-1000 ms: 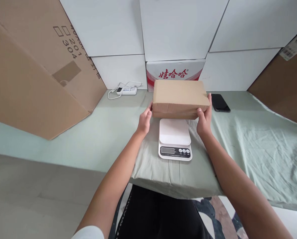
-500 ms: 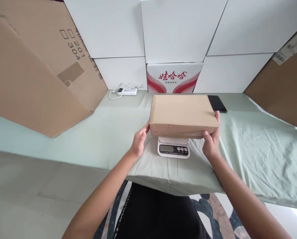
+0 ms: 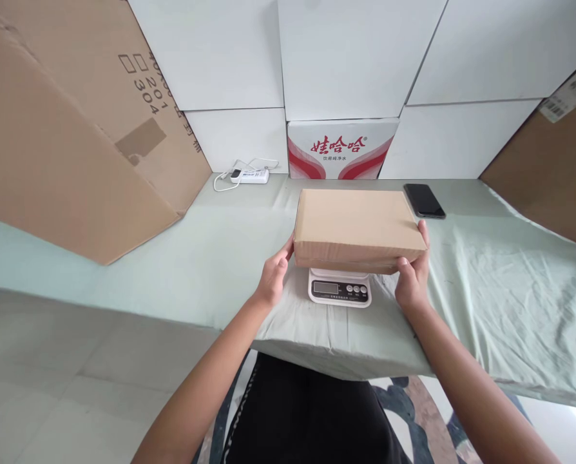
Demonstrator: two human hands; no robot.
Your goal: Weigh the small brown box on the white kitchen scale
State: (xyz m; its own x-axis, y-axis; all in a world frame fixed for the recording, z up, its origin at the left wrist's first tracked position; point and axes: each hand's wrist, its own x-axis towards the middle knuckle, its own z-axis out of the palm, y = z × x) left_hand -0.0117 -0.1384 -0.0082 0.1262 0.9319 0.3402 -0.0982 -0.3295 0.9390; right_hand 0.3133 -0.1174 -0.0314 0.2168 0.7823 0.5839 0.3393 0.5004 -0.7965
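A flat brown cardboard box (image 3: 356, 225) lies across the platform of a small white digital scale (image 3: 339, 287), hiding all but the scale's display and buttons. My left hand (image 3: 273, 277) grips the box's left end and my right hand (image 3: 412, 277) grips its right front corner. The scale stands on a pale green cloth (image 3: 486, 283) near the table's front edge.
A black phone (image 3: 424, 200) lies behind the box to the right. A white power strip (image 3: 249, 175) with a cable sits at the back left. A red-and-white printed carton (image 3: 341, 149) stands against the white wall. Large cardboard sheets (image 3: 66, 129) lean at both sides.
The box has come toward me and down from above the back of the scale onto its platform. Both hands stayed on its ends.
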